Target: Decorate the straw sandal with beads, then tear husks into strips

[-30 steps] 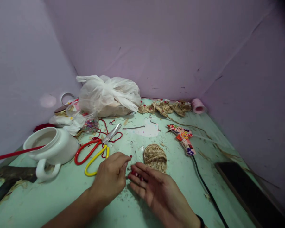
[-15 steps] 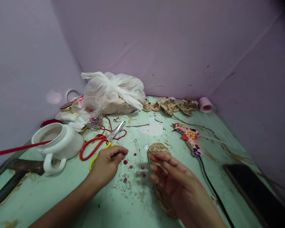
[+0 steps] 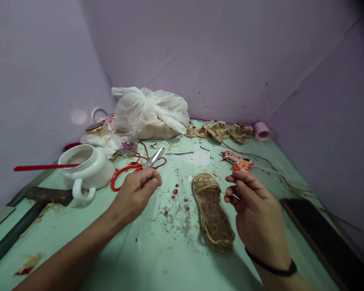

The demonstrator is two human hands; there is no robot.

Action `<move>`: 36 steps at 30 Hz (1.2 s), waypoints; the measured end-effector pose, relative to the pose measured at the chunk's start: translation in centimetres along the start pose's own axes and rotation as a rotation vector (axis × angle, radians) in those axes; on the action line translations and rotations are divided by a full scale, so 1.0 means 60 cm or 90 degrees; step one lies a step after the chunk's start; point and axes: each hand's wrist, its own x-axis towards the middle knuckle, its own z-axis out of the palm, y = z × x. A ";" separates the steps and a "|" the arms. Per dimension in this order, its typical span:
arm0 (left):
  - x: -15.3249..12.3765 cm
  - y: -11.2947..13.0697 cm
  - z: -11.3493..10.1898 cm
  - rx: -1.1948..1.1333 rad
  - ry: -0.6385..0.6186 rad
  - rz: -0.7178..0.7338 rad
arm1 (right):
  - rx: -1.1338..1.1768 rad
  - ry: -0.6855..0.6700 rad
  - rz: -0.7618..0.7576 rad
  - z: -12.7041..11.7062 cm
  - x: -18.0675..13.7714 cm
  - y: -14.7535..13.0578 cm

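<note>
My left hand (image 3: 142, 192) is closed, thumb against curled fingers, just in front of the scissors (image 3: 139, 167) with red handles. Whatever it may hold is hidden. To the right, my right hand (image 3: 253, 202) hovers with loosely bent fingers apart and nothing visible in them. Beside it lies a small slipper-shaped piece of coiled jute rope (image 3: 214, 214), narrow in the middle, with a band across its far end. Several red beads (image 3: 175, 191) are scattered between my left hand and the jute slipper. A flower-patterned glue gun (image 3: 239, 159) is partly hidden behind my right hand.
At the left stand a white mug (image 3: 100, 169) with a red stick and a hammer (image 3: 45, 198). A tied plastic bag (image 3: 153, 111), finished jute pieces (image 3: 220, 132) and a pink spool (image 3: 263, 131) line the back wall. A dark phone (image 3: 318, 234) lies right.
My right hand has moved right, away from above the jute slipper, which now shows fully. My left hand has risen slightly and its fingers have curled tighter. The view has shifted a little.
</note>
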 end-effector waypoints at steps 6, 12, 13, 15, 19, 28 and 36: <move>-0.018 0.023 0.007 -0.094 -0.006 0.018 | -0.165 -0.056 -0.244 0.010 -0.036 -0.011; -0.044 0.034 0.030 -0.235 -0.303 0.047 | -0.335 -0.371 -0.400 0.027 -0.075 0.008; -0.048 0.036 0.033 -0.245 -0.321 0.075 | -0.345 -0.374 -0.428 0.027 -0.075 0.010; -0.053 0.038 0.037 -0.240 -0.329 0.124 | -0.373 -0.343 -0.477 0.024 -0.074 0.010; -0.052 0.034 0.032 -0.130 -0.308 0.216 | -0.442 -0.346 -0.536 0.014 -0.071 0.000; -0.043 0.029 0.019 0.089 -0.362 0.405 | -0.631 -0.627 -0.609 0.011 -0.067 0.001; -0.043 0.000 0.035 0.244 -0.116 0.686 | -0.247 -0.485 -0.321 0.012 -0.071 -0.019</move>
